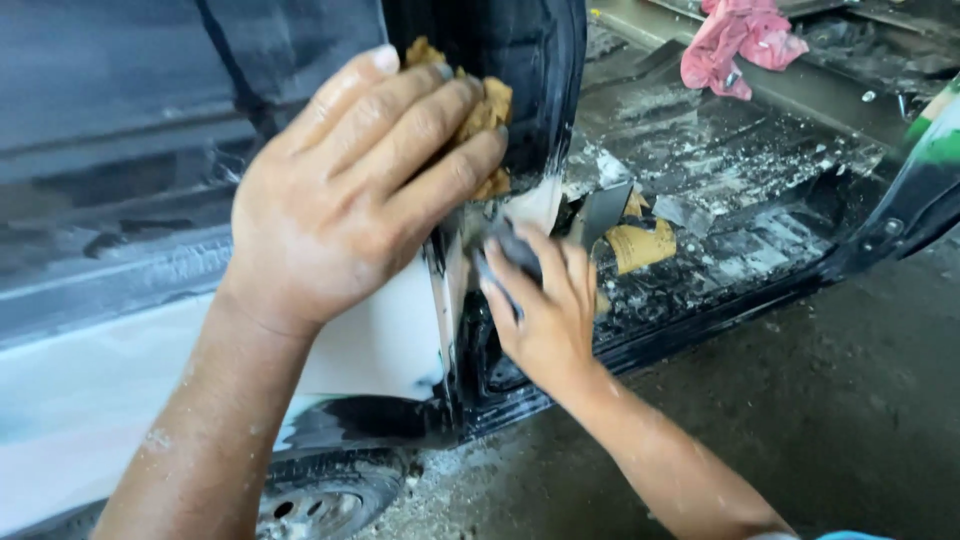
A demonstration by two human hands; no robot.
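My left hand point(350, 185) presses a crumpled brown piece of sandpaper point(483, 112) against the black edge of a car body pillar point(530, 70). My right hand point(545, 300) holds a dark grey sanding block or folded abrasive sheet point(512, 248) against the lower edge of the pillar, where white filler point(385, 335) covers the panel. Both hands sit close together at the door opening.
The car's bare floor point(720, 170) is littered with scraps and dust. A loose piece of brown sandpaper point(640, 243) lies on the sill. A pink rag point(735, 45) lies further inside. A wheel point(320, 500) shows below, with concrete ground point(800, 420) at right.
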